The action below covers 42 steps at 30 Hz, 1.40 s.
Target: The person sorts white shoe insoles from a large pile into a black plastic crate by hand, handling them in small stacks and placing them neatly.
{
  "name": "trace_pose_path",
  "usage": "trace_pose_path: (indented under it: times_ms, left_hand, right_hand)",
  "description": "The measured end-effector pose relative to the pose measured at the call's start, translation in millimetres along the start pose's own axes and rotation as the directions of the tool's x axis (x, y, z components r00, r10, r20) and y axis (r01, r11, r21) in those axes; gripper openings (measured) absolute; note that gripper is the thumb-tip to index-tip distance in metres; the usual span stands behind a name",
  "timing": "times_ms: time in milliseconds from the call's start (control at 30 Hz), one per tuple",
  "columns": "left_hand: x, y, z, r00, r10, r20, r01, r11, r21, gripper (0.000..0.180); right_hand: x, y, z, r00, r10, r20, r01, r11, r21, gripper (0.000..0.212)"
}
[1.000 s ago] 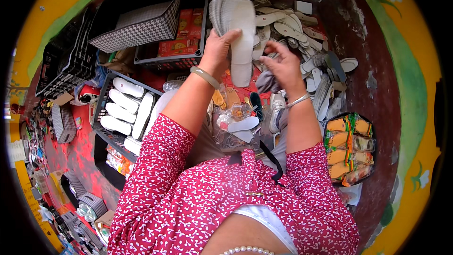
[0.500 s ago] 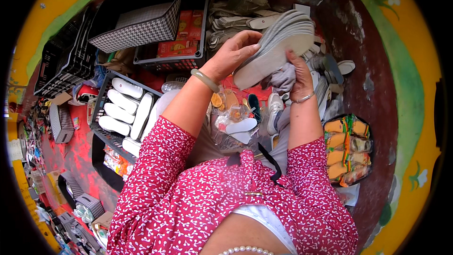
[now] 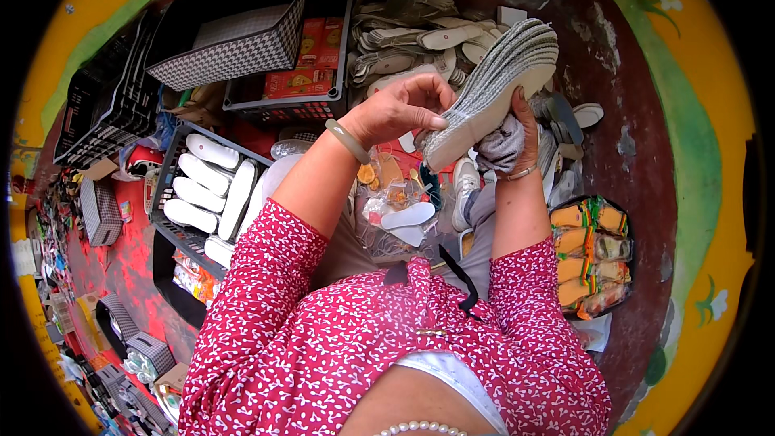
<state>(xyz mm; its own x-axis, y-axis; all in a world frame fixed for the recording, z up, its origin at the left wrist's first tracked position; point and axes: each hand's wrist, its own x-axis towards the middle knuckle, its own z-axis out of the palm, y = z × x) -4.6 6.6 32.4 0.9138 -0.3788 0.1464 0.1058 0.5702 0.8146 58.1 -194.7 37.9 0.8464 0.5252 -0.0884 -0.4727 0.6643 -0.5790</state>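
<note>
A thick stack of pale grey-white insoles is held up in front of me, tilted, with its layered edges facing up and left. My left hand is closed at the stack's lower left end, the thumb pressed on the edges. On the other side, my right hand grips the stack from below, thumb against the flat face. A crumpled grey cloth is bunched in the right palm under the insoles. Below lie loose white insoles on clear plastic, near my lap.
Piled insoles lie against the far wall. To the left stands a dark crate of white insoles, with a checked basket and a black crate beyond. Packs of orange-yellow items sit in a tray at right.
The insole stack has moved slightly right and turned, so its layered edges show more. Both hands moved with it; the left thumb now sits lower on the edges.
</note>
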Motion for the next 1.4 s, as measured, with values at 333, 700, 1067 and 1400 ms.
trace_pose_path:
  times_ms: [333, 700, 1067, 1400]
  left_hand:
    - [0.3, 8.0, 1.5, 0.992, 0.088, -0.087, -0.076, 0.987, 0.139, 0.024]
    - [2.2, 7.0, -3.1, 0.999, 0.042, -0.022, -0.020, 0.801, 0.599, 0.023]
    - [3.6, 2.4, -1.4, 0.986, 0.168, 0.015, -0.134, 0.728, 0.672, 0.015]
    - [6.9, -9.1, 11.3, 0.956, 0.291, -0.029, -0.004, 0.110, 0.994, 0.066]
  right_hand:
    - [9.1, -5.8, -8.9, 0.998, 0.010, -0.066, -0.014, 0.998, -0.062, 0.049]
    - [7.0, -17.1, -10.2, 0.992, -0.021, -0.125, -0.010, 0.970, -0.242, 0.042]
    - [4.4, -25.7, -4.5, 0.969, 0.103, -0.223, -0.160, 0.954, -0.252, 0.040]
    - [12.5, -22.8, -17.0, 0.909, 0.060, -0.412, -0.126, 0.983, -0.135, 0.031]
